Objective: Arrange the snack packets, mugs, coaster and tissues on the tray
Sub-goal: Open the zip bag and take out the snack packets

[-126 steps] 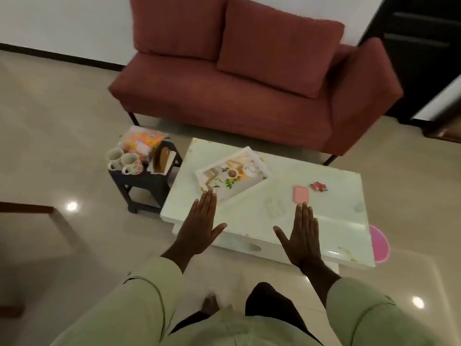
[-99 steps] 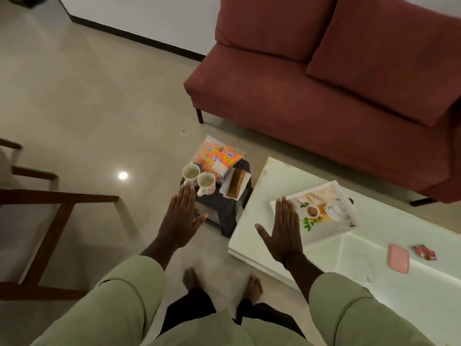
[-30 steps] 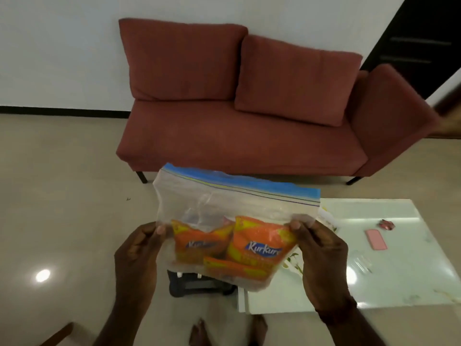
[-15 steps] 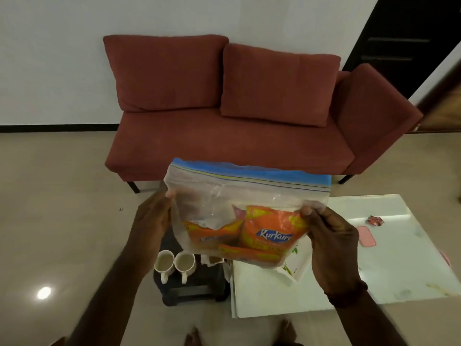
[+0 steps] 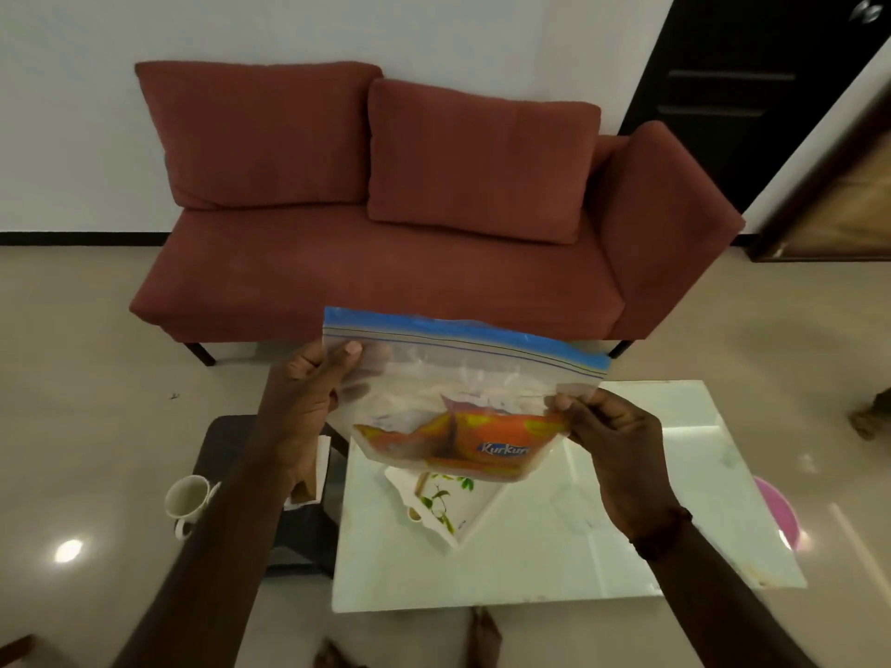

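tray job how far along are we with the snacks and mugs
Barely started: the visible corner of the tray holds nothing. In hand: the left hand and right hand hold the zip bag of Kurkure packets above it. Left to do: take the packets out, then move the mug and tissues from the black stool.

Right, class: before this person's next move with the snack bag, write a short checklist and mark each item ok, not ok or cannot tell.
1. Left hand and right hand both grip the zip bag: ok.
2. Bag's zip seal open: cannot tell.
3. Snack packets out of the bag: not ok, they are inside.
4. Tray on the white table beneath the bag: ok.
5. Mug on the tray: not ok, it sits left of the table.
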